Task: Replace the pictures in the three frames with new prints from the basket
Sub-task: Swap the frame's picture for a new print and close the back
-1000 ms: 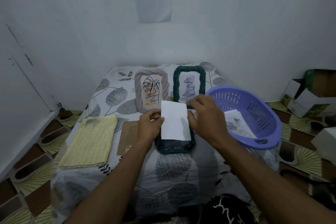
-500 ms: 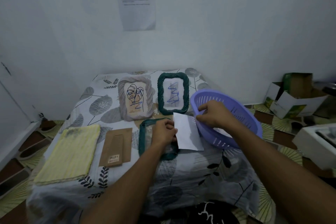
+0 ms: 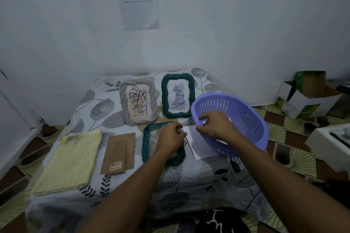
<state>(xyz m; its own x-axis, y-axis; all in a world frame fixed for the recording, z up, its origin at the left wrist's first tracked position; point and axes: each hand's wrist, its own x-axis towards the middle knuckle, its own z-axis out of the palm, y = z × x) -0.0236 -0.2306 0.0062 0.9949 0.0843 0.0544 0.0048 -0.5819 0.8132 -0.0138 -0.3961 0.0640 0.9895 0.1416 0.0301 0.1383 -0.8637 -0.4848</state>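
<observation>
Centre: left hand (image 3: 170, 138) is gripping the flat green frame (image 3: 146, 143), steadying it; right hand (image 3: 216, 125) is pinching a white sheet (image 3: 200, 147) at the basket (image 3: 248, 117), probably discarding it.

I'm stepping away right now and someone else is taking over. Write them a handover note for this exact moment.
Left hand: curled fingers rest on the flat green frame; grip unclear.
Right hand: pinches the white sheet beside the purple basket.
Things: grey frame and standing green frame are upright at the back, both holding drawings. The brown backing lies left of the flat frame.
Done: flat frame opened, backing off.
Left: fit a print and close it. Whether the standing frames need swapping cannot be told.
</observation>
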